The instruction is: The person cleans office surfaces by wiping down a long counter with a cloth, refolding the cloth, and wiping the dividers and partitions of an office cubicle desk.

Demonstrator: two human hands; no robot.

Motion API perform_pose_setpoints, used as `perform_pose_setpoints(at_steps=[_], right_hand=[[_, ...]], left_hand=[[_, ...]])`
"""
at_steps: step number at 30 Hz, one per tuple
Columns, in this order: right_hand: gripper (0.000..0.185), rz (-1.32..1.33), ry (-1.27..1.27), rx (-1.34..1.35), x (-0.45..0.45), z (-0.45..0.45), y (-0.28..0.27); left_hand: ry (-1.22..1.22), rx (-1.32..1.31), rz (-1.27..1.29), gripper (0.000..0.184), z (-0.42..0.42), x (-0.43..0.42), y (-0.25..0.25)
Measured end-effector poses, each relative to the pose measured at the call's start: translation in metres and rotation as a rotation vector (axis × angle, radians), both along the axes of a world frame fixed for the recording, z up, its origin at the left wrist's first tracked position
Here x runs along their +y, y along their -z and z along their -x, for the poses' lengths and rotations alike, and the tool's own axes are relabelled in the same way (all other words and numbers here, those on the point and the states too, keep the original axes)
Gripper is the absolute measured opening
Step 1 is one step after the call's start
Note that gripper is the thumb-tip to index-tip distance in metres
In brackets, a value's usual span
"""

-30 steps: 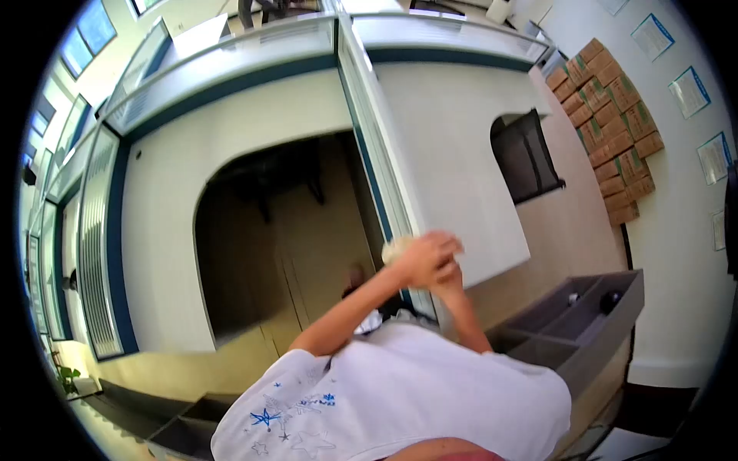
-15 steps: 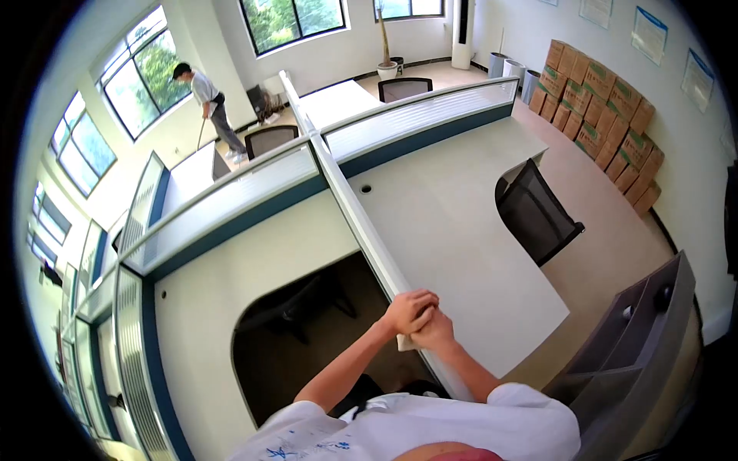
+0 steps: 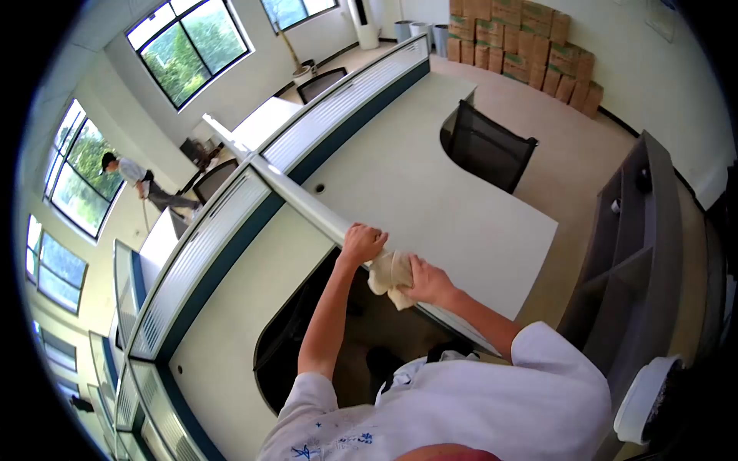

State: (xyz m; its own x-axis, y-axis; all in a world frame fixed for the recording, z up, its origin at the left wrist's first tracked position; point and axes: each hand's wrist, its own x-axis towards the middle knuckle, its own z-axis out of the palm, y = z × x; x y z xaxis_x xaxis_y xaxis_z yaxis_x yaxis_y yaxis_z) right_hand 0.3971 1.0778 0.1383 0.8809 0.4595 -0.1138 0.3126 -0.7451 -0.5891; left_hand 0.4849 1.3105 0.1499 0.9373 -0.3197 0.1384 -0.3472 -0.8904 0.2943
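A pale beige cloth [image 3: 390, 275] is draped over the top rail of the desk partition [image 3: 304, 201], one end hanging down the near side. My right hand [image 3: 432, 282] is closed on the cloth's right part, pressing it to the rail. Farther along the same rail, my left hand [image 3: 363, 244] curls its fingers over the top edge, just beyond the cloth. The undersides of my fingers are hidden.
White desks [image 3: 415, 165] lie either side of the partition. A black mesh chair [image 3: 492, 146] stands beyond the right desk, a dark shelf unit [image 3: 615, 230] farther right. Cardboard boxes [image 3: 523, 46] line the back wall. Another person [image 3: 146, 184] stands at far left.
My hands were clasped together on the rail over the cloth; now they are apart, the left farther along. More of the cloth shows. My view has turned and shifted.
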Motion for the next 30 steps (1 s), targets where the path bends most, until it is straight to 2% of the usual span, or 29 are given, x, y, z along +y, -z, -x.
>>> perform_pose_setpoints(at_steps=[2,3,5,7,13,16,18,30], right_hand=[[0.102,0.004,-0.004,-0.006,-0.019,0.017,0.002],[0.102,0.001,0.008,-0.008,-0.033,0.028,0.006],[0.102,-0.006,0.026,-0.014,-0.061,0.049,0.008],[0.106,0.058,0.026,0.075,-0.092,0.070,-0.018],[0.108,0.010,0.059,0.208,-0.174,0.127,-0.021],[0.101,0.137,0.144,0.113,-0.159,0.135,-0.041],[0.092,0.217,0.189,0.075,-0.144,0.130,-0.030],[0.084,0.105,0.162,-0.066,-0.032,0.047,-0.019]], left_hand=[[0.012,-0.055,0.070,0.043,0.001,0.006,0.014],[-0.004,-0.085,0.013,0.035,0.004,0.006,0.016],[0.015,-0.144,0.039,0.032,0.007,0.006,0.019],[0.012,-0.208,0.112,0.029,0.007,0.007,0.027],[-0.039,-0.224,0.163,0.029,0.014,-0.001,0.015],[-0.068,-0.197,0.133,0.028,0.012,-0.005,0.011],[-0.095,-0.196,0.145,0.028,0.013,-0.007,0.013],[-0.041,-0.193,0.205,0.027,0.009,0.002,0.017]])
